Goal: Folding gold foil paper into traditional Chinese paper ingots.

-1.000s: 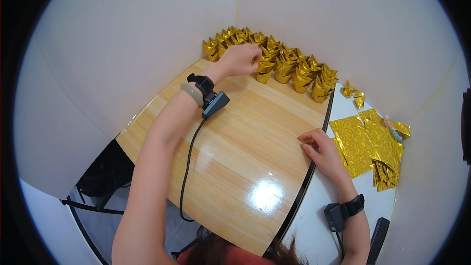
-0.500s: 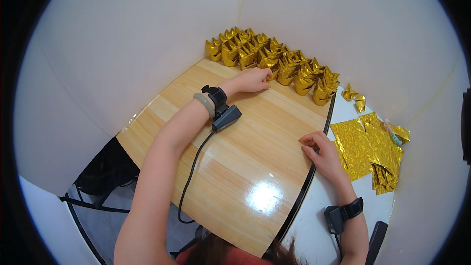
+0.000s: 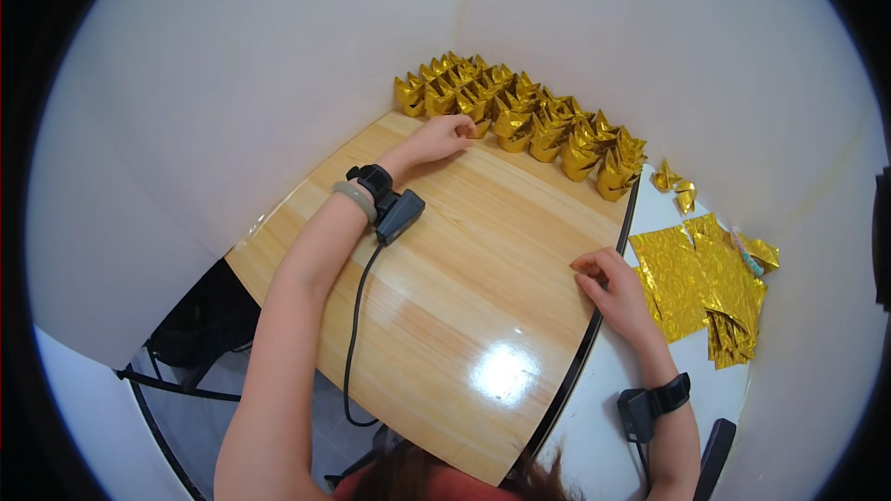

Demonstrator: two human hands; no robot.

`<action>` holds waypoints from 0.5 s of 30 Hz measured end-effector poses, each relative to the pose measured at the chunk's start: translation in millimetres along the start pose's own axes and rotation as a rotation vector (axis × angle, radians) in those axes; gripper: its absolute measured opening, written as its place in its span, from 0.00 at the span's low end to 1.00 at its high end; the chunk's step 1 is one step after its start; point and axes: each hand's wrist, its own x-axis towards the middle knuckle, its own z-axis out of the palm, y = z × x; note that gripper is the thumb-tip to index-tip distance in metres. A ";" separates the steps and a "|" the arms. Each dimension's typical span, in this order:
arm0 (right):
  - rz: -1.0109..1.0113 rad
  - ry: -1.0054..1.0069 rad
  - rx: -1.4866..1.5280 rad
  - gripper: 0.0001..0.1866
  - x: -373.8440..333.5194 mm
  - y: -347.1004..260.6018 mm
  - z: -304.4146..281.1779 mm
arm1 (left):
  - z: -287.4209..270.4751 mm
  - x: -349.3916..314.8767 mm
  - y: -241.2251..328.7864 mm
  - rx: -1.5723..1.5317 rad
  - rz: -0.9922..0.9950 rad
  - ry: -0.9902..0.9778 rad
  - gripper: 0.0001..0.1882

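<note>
Head view: gold folded-foil pieces (image 3: 515,130) stand packed in a block at the far edge of a wood-grain tabletop (image 3: 483,250), against the corner of the pale walls (image 3: 232,83). Their pointed tips aim upward and their rounded bases face down, so each front stack rises upright; the front row as a whole runs slantwise, from the far left toward the nearer right. The left hand (image 3: 445,137) reaches to this row, its curled fingertips right by the base of one front piece; whether they touch it or pinch anything cannot be told. Well apart from it, the right hand (image 3: 613,292) lies at the table's right edge, thumb and forefinger curled with a narrow gap between them and nothing visible there. Two loose folded pieces (image 3: 686,197) lie on the white surface (image 3: 594,427) beyond that edge, tilted different ways. Nearer the right hand, flat gold sheets (image 3: 670,278) overlap at differing angles, with a pastel beaded band (image 3: 746,251) on their far side. An embossed pattern covers the sheets; any lettering in it is too small to read. Black wrist straps (image 3: 669,394) carry dark devices, and a pale bangle (image 3: 356,200) circles the left wrist
</note>
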 end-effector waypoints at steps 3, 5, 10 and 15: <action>-0.004 0.014 -0.001 0.08 -0.5 1.8 1.3 | 7.7 3.7 13.2 -0.141 0.022 -0.101 0.11; -0.014 0.033 -0.002 0.08 -1.2 2.7 1.7 | 12.0 7.1 23.5 -0.212 0.015 -0.178 0.10; -0.006 0.025 0.031 0.08 -1.0 1.2 2.2 | 18.7 14.4 29.8 -0.335 -0.130 -0.214 0.10; -0.024 0.032 0.007 0.08 -1.6 2.1 1.4 | 22.0 24.6 21.3 -0.383 -0.137 -0.102 0.08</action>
